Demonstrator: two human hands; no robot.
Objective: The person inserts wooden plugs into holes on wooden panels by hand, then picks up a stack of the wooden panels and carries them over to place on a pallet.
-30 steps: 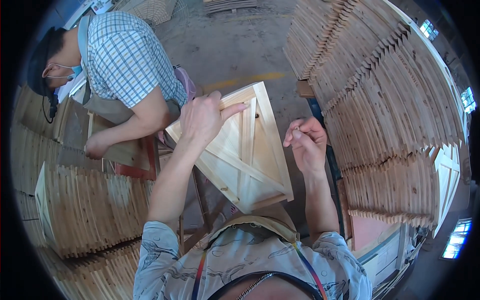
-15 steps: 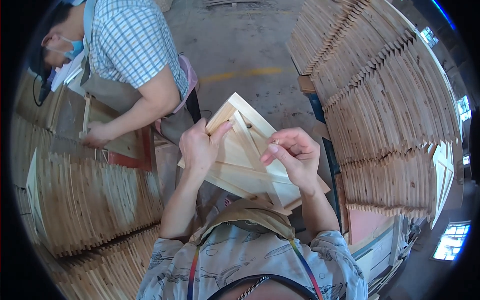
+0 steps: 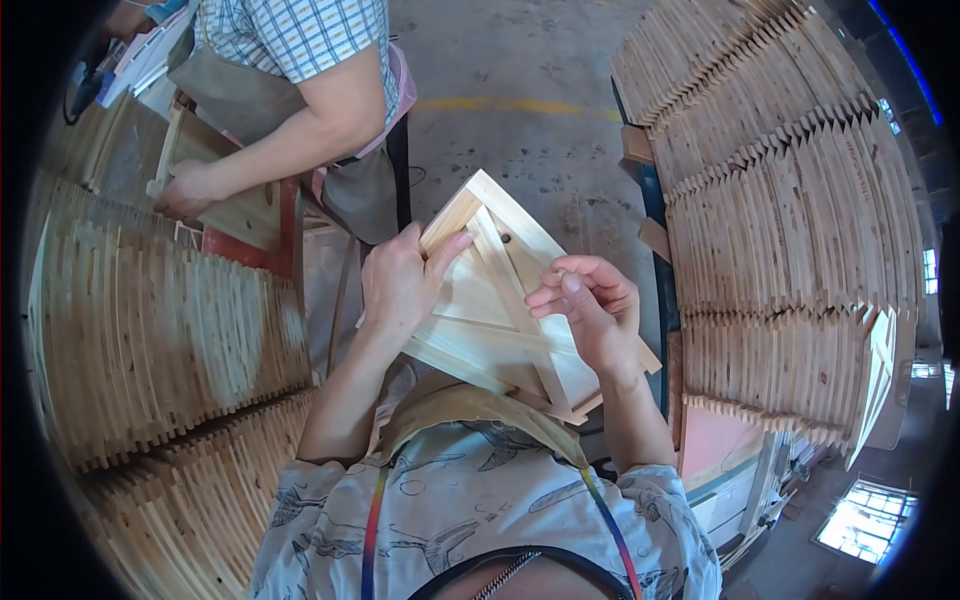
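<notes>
My left hand (image 3: 402, 283) grips a pale framed wooden panel (image 3: 470, 290) by its upper left edge, thumb on the front face. The panel is held tilted in front of my apron, one corner pointing away from me. Flat strips cross its face, and a dark knot shows near the far right edge. Above the panel's right side, my right hand (image 3: 605, 315) is closed in a pinch. A tiny light-brown bit (image 3: 560, 274) shows between its thumb and fingertips, too small to name.
Tall rows of stacked wooden panels (image 3: 790, 210) stand on the right, and more stacked panels (image 3: 170, 330) on the left. At the upper left a person (image 3: 300, 90) in a checked shirt handles another wooden panel (image 3: 225, 205). A yellow line (image 3: 510, 104) crosses the concrete floor.
My view has shifted slightly, so the stacks and the other person sit differently in it. My right thumb and fingers have moved a little; my left hand keeps its grip on the panel.
</notes>
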